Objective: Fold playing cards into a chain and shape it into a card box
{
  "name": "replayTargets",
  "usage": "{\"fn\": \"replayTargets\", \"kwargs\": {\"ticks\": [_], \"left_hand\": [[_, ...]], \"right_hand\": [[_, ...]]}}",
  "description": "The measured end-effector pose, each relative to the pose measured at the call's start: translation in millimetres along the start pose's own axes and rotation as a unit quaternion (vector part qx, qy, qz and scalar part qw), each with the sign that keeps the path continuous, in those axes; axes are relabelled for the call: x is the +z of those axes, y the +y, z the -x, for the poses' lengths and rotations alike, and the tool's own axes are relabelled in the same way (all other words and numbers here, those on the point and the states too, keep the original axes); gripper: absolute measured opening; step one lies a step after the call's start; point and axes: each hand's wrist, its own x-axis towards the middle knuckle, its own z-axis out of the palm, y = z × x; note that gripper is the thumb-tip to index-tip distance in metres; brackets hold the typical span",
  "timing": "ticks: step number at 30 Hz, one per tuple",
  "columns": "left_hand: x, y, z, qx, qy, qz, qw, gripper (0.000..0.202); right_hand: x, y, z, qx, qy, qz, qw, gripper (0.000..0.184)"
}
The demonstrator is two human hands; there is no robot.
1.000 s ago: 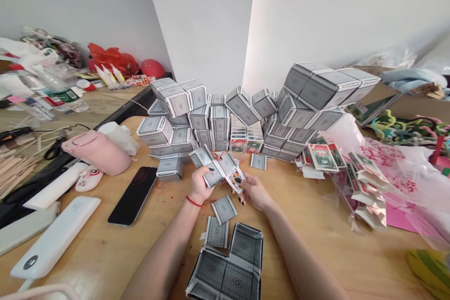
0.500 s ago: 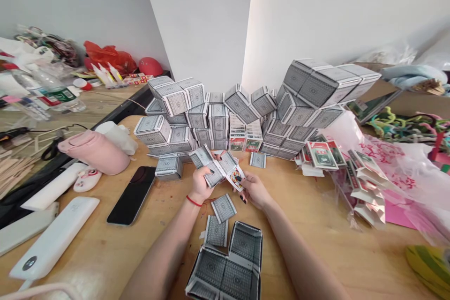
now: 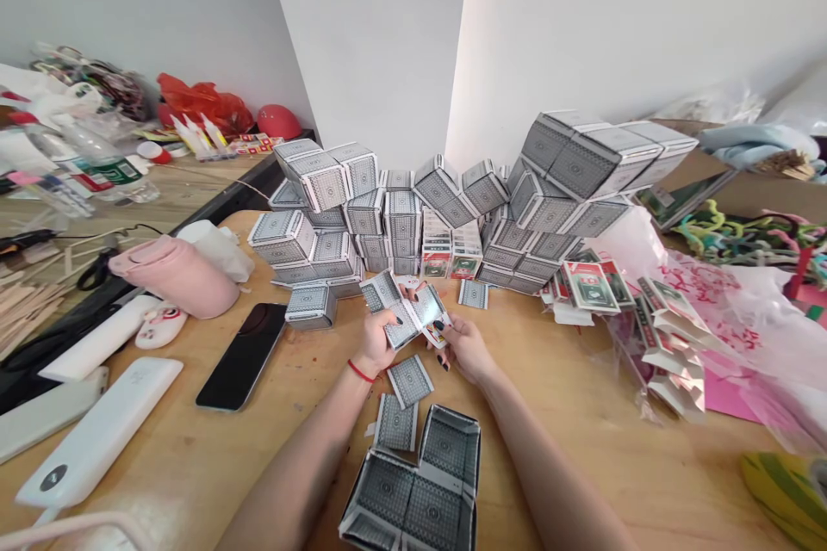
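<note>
My left hand (image 3: 376, 343), with a red string on the wrist, grips a folded piece of grey-backed playing cards (image 3: 399, 310) above the wooden table (image 3: 568, 448). My right hand (image 3: 465, 349) pinches the near right end of the same piece, where a card's printed face (image 3: 432, 310) shows. Two loose grey-backed cards (image 3: 410, 380) (image 3: 395, 422) lie just below my hands. Nearer me sits a large open card-built box (image 3: 413, 491). A small closed card box (image 3: 311, 306) stands left of my left hand.
Behind my hands rises a tall stack of grey card boxes (image 3: 401, 224) against the white wall. Red-and-green card pieces (image 3: 591, 286) lie on the right, beside a pink-printed plastic bag (image 3: 724, 310). A black phone (image 3: 242, 357), a white power bank (image 3: 100, 430) and a pink flask (image 3: 176, 275) lie left.
Both hands and the folded card piece have shifted slightly up and to the right, and the piece has turned a little, covering more of the printed card face.
</note>
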Motion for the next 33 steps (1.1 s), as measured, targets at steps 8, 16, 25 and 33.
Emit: {"fn": "replayTargets", "kwargs": {"ticks": [8,16,25,33], "left_hand": [[2.1,-1,2,0.005,0.012,0.004,1.000,0.012],[0.3,8,-4,-0.001,-0.017,0.039,0.999,0.023],[-6.3,16,-9,-0.021,-0.051,0.081,0.995,0.031],[-11.3,14,-10,-0.044,-0.053,0.049,0.996,0.025]], "right_hand": [[2,5,-1,-0.024,0.023,0.005,0.999,0.021],[-7,-17,8,0.027,-0.136,-0.048,0.989,0.029],[-14,-18,5,0.006,-0.102,-0.026,0.994,0.041],[-10,-15,3,-0.026,-0.051,-0.011,0.998,0.039]]}}
